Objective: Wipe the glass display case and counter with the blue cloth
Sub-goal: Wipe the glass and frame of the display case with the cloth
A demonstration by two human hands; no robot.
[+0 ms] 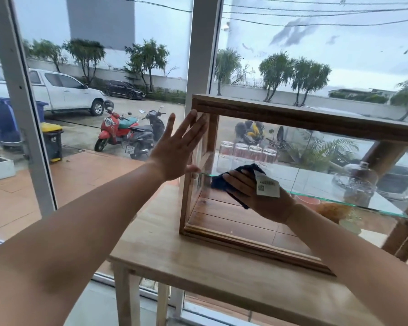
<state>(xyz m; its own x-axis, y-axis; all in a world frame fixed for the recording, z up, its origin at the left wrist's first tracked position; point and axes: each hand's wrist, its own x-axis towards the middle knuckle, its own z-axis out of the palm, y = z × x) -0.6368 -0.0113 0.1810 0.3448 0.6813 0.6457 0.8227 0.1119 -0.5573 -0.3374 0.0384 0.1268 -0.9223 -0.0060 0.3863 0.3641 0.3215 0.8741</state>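
A wood-framed glass display case (pixel 292 116) stands on a light wooden counter (pixel 179 252). My left hand (pixel 177 149) is flat and spread against the case's left side, fingers pointing up to the top corner. My right hand (pixel 257 196) presses a dark blue cloth (pixel 224 183) with a white tag (pixel 267 185) against the front glass, low on the left, near the end of the inner glass shelf (pixel 353 203).
Several glass jars (pixel 245 152) and a domed glass container (pixel 356 182) show inside or through the case. Large windows with white frames (pixel 198 55) stand right behind the counter. Outside are parked scooters, a white truck and bins.
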